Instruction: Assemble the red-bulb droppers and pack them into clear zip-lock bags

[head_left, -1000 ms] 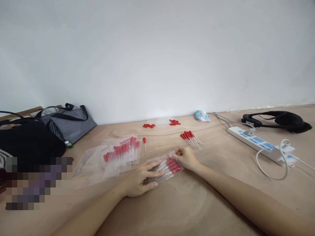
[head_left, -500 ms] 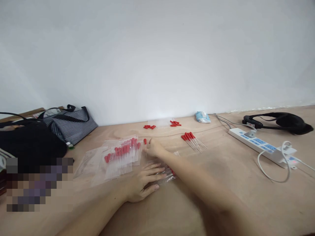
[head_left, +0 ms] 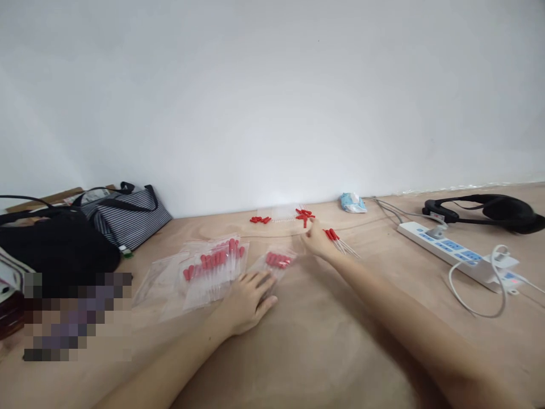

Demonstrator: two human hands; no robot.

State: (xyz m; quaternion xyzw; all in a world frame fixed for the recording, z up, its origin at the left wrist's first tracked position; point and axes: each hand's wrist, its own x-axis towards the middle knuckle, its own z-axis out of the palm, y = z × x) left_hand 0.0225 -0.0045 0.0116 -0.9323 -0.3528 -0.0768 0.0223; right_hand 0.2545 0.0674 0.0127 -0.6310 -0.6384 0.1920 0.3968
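Observation:
My left hand (head_left: 251, 301) lies flat, fingers spread, on the lower part of a clear zip bag (head_left: 293, 252) with several red-bulbed droppers (head_left: 279, 260) inside. My right hand (head_left: 317, 238) is farther back and to the right, its fingers pinched together. A single red dropper bulb (head_left: 305, 221) stands upright at its fingertips; the stem below is blurred. Just right of this hand lie loose droppers (head_left: 334, 234) with red bulbs and thin pale stems, partly hidden by the hand. Left of my left hand, filled zip bags (head_left: 213, 278) overlap in a pile.
Small red bulbs (head_left: 259, 220) and pale stems (head_left: 283, 219) lie near the wall. A blue-white packet (head_left: 352, 202), a power strip (head_left: 451, 250) with cables and a black headset (head_left: 481, 210) are at right. A striped bag (head_left: 131, 216) and black bag (head_left: 63, 250) stand at left.
My right hand has moved from beside the filled bags to the loose droppers at back right. My left hand has shifted slightly, and the bag's red bulbs now show beyond its fingers.

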